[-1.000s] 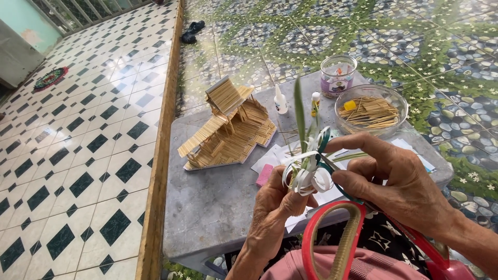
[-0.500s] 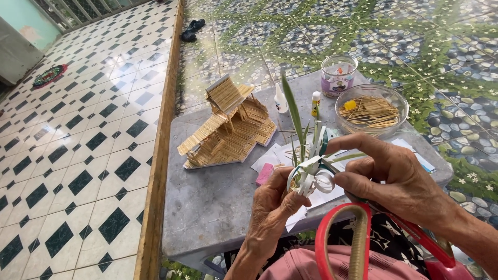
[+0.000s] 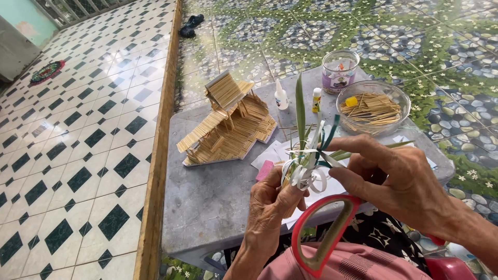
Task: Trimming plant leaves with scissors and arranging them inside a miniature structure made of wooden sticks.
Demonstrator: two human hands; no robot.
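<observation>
Left hand [image 3: 270, 199] fingers closed around the base of a small leaf-and-ribbon bundle [image 3: 306, 166], held upright above the near edge of the grey table [image 3: 207, 197]. Right hand [image 3: 399, 181] fingers pinch the bundle's curled white strips from the right side; red-handled scissors [image 3: 324, 233] hang below that hand, loop toward the camera. Versus a second ago: the bundle sits a touch lower and more to the left, the tall green blade tilts slightly less, and the scissors loop has swung further into view; both grips unchanged. On the table behind: a stick-built model house [image 3: 231, 124], two small glue bottles [image 3: 281, 96], a glass bowl [image 3: 371, 106] of sticks, a glass jar [image 3: 340, 70], white paper sheets [image 3: 275, 153] and a pink scrap [image 3: 265, 170] under the bundle. Tiled floor [image 3: 78, 129] to the left.
</observation>
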